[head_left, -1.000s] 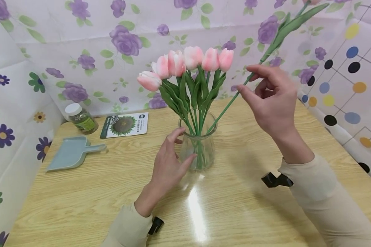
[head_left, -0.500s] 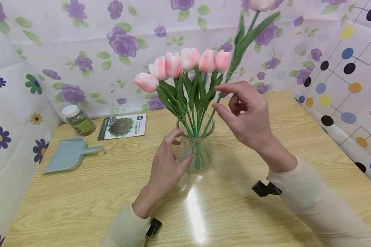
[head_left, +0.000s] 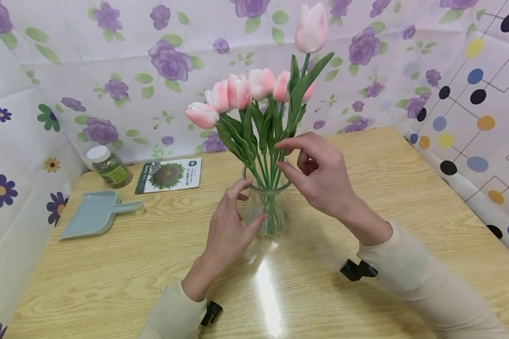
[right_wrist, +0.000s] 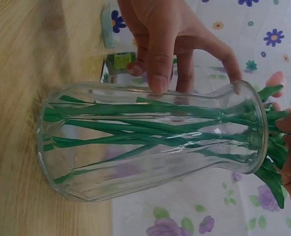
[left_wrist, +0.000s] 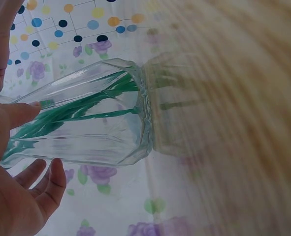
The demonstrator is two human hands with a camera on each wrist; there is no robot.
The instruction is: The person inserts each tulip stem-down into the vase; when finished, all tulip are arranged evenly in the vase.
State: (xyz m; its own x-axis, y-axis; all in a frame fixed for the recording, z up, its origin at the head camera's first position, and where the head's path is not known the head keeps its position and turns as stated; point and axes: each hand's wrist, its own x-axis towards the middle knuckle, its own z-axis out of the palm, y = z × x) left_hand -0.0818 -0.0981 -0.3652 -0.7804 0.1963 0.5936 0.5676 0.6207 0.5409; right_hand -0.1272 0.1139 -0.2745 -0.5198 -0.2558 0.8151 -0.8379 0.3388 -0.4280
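A clear glass vase (head_left: 268,212) stands upright on the table, holding several pink-and-white tulips (head_left: 239,92) with green stems. My left hand (head_left: 229,226) grips it from the left side, thumb against the glass and index finger at the rim; the right wrist view shows that hand (right_wrist: 170,49) beside the glass. Between thumb and index finger, my right hand (head_left: 320,176) pinches the stem of another tulip (head_left: 311,28), just above the vase mouth. This bloom rises above the others. In the left wrist view, green stems (left_wrist: 71,110) show through the glass; the flower heads are out of sight there.
At the back left of the wooden table (head_left: 161,273) stand a lidded jar (head_left: 110,167) and a seed packet (head_left: 168,175) with a sunflower picture. A pale blue dustpan (head_left: 94,214) lies in front of them. Floral cloth (head_left: 169,61) hangs behind the table.
My right hand has moved left and down with the tulip, its stem sinking among the others in the vase and turning more upright. The left hand has stayed on the vase.
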